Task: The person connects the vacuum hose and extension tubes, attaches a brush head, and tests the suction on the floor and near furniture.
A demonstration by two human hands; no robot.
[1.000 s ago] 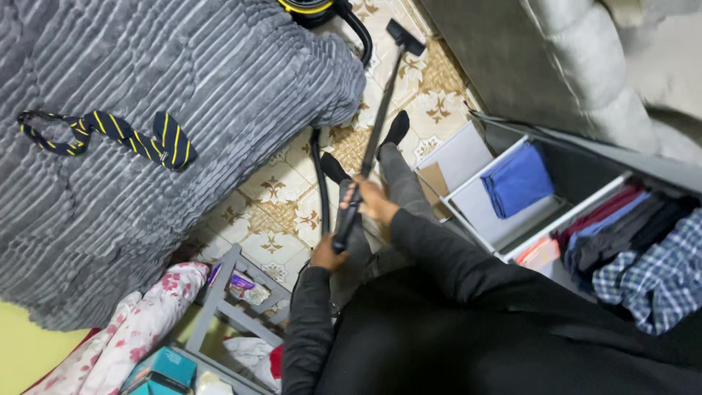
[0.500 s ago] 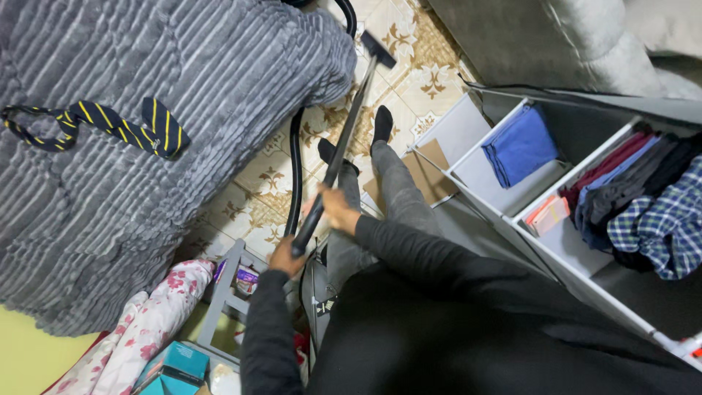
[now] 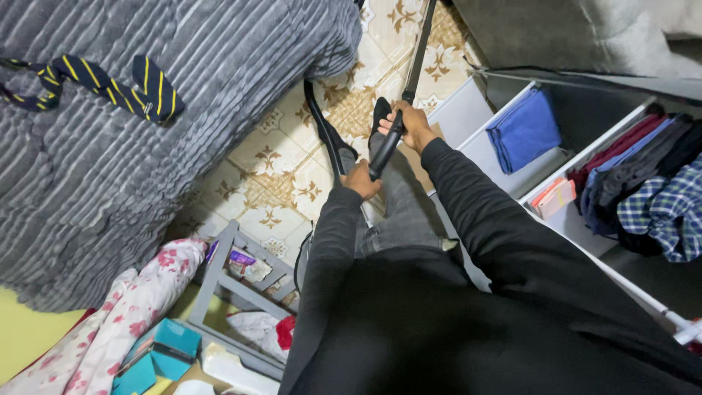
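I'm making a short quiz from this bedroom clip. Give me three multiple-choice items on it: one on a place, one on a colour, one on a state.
1. Where does the striped tie lie?
A. on the grey ribbed blanket
B. in the white wardrobe
C. on the tiled floor

2. What colour is the folded cloth on the wardrobe shelf?
A. red
B. blue
C. yellow

3. How is the black vacuum wand held?
A. left hand only
B. lying loose on the floor
C. by both hands

Answers: 1 A, the tie rests on the blanket. 2 B, the cloth is plainly blue. 3 C, the left hand and right hand each close around it.
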